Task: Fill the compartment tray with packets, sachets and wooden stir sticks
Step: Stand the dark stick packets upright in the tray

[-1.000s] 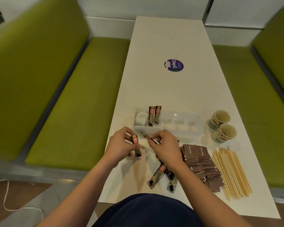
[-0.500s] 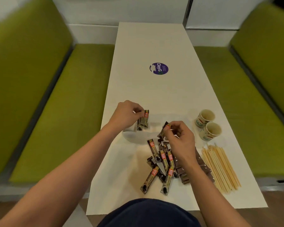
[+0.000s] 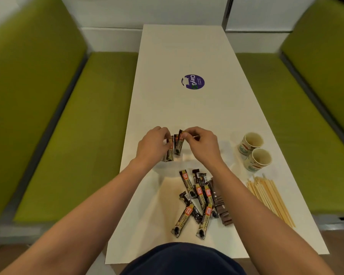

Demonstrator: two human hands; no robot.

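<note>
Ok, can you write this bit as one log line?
left hand: grips coffee sachet | right hand: pinches second sachet | wooden stir sticks: lying on table

cups [image 3: 252, 141] 2 | sticker [image 3: 193, 81] 1 | upright sachets [image 3: 177, 145] 3 (loose sachets [image 3: 187, 184], sticks [image 3: 270, 199]: uncountable)

The sachets [image 3: 186, 183] look glossy, the wooden stir sticks [image 3: 270, 199] matt.

a long white table [image 3: 179, 108] runs toward 12 o'clock to a white wall [image 3: 147, 10]; left green bench [image 3: 72, 135] at 9 o'clock, right green bench [image 3: 286, 126] at 3, brown floor [image 3: 0, 259] at 7.
</note>
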